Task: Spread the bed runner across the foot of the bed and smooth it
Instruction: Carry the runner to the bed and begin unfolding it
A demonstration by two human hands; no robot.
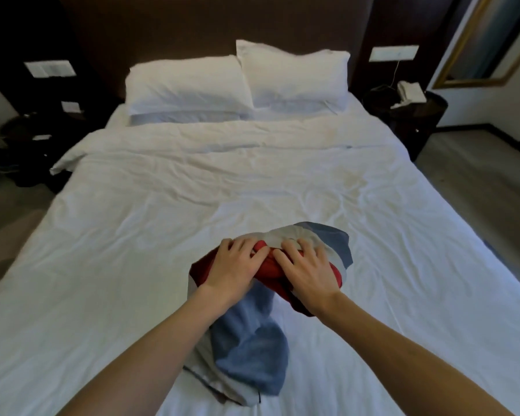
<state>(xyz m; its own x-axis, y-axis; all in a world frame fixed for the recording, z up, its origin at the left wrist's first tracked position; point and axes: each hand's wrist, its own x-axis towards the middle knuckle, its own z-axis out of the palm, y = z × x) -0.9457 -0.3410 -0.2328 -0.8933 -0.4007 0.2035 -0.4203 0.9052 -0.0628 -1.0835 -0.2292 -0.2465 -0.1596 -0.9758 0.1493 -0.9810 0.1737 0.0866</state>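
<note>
1. The bunched red, blue and white cloth bed runner [248, 340] is lying near the foot of the white bed [132, 235].
2. The left hand [237, 265] and right hand [306, 271] are gripping it, fingers curled.
3. Pulling apart evenly seems best.

Soft, even light falls on the white bed [150, 223], brightest across its middle, leaving faint shadows in its creases. Behind its head and to its left everything sinks nearly black; the wall [478, 106] to its right is well lit. Wide-angle distortion bows the bed's edges, and detail looks slightly soft throughout.
</note>
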